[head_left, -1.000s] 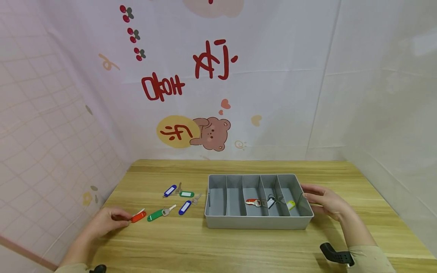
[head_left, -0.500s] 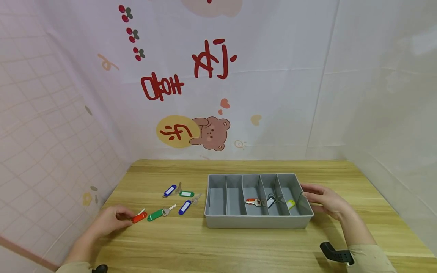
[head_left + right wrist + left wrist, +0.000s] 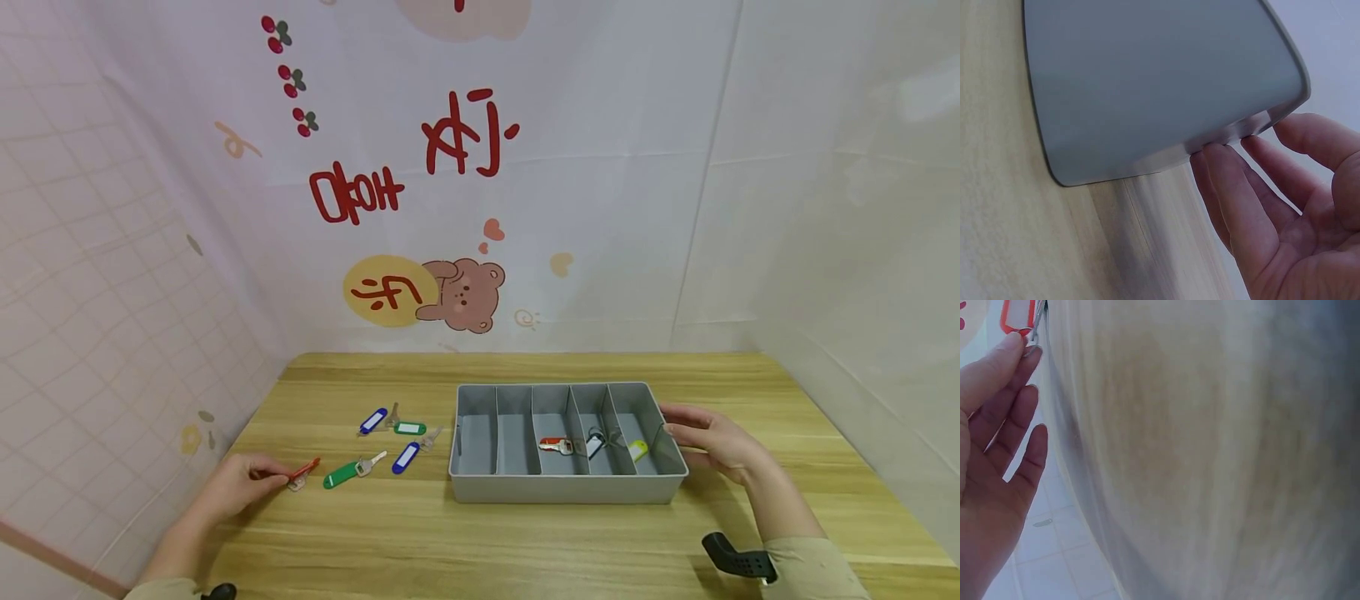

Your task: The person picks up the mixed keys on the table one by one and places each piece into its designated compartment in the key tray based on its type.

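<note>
At the table's left, my left hand pinches the end of a red key tag between thumb and fingertips. Its small key hangs just below the tag in the head view. In the left wrist view, the red-framed tag is partly cut off by the top edge, and the thumb and index finger hold its metal ring. My right hand rests its fingertips against the right end of a grey compartment box. The right wrist view shows those extended fingers touching the outer end wall.
On the table lie a green-tagged key, a blue tag, another blue tag and a smaller green tag. Inside the box are a red-tagged key, a black-edged tag and a yellow tag.
The red tag has turned from lying flat, face up, to edge-on in my left fingers, and its key now shows below it. My right hand and the box stay put.
</note>
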The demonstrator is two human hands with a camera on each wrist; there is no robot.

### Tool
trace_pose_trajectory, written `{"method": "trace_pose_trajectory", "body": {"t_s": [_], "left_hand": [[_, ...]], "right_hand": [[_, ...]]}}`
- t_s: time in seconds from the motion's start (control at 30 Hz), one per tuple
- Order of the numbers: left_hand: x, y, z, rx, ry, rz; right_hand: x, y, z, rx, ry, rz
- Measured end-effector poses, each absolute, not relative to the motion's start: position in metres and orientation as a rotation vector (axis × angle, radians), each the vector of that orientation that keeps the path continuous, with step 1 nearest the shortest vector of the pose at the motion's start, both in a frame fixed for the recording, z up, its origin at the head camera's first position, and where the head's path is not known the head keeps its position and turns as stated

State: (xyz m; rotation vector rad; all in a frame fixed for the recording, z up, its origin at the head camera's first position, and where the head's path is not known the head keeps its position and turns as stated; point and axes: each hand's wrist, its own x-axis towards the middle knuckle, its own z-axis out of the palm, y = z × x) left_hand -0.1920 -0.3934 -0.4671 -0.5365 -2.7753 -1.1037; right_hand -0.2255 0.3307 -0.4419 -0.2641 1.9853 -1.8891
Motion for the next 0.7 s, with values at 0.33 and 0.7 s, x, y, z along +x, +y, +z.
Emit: {"method": "trace_pose_trajectory", "body": {"t_s": [0.33, 0.7], "left_hand": [[-0.188, -0.388, -0.459, -0.32, -2.788, -1.043], [-0.189, -0.385, -0.451, -0.235, -2.762, -0.973]], "right_hand": [[-0.226, 0.332, -0.441, -0.262, 1.997, -1.877], [-0.225, 0.332, -0.441, -0.266, 1.992, -1.883]]}}
